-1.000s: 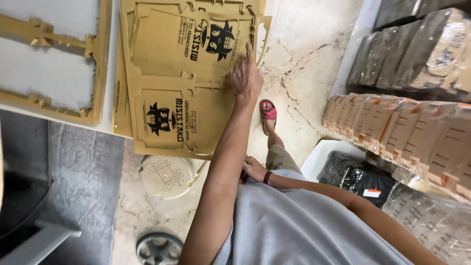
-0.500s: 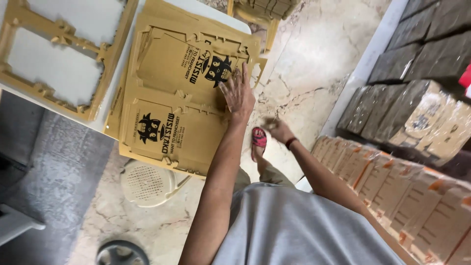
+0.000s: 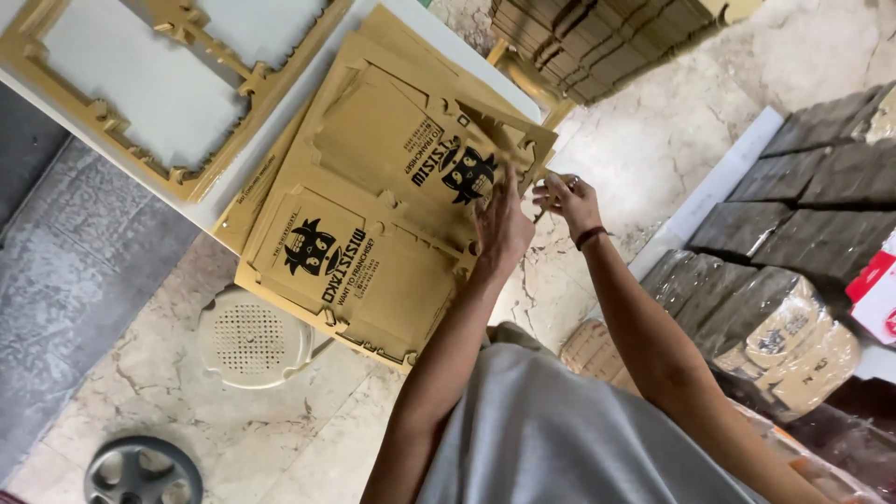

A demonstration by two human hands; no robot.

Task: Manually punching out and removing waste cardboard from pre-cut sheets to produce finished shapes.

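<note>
The left hand (image 3: 499, 229) lay open and flat on the printed cardboard sheet (image 3: 373, 196) overhanging the white tabletop (image 3: 280, 149), while the right hand (image 3: 565, 198) pinched that sheet's near corner, apparently mid-separation; next, a steady peel seemed required.

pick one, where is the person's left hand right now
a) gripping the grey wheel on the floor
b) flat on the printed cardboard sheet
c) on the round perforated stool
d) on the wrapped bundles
b: the left hand lies palm down on the printed cardboard sheet, fingers spread by its right edge.
</note>
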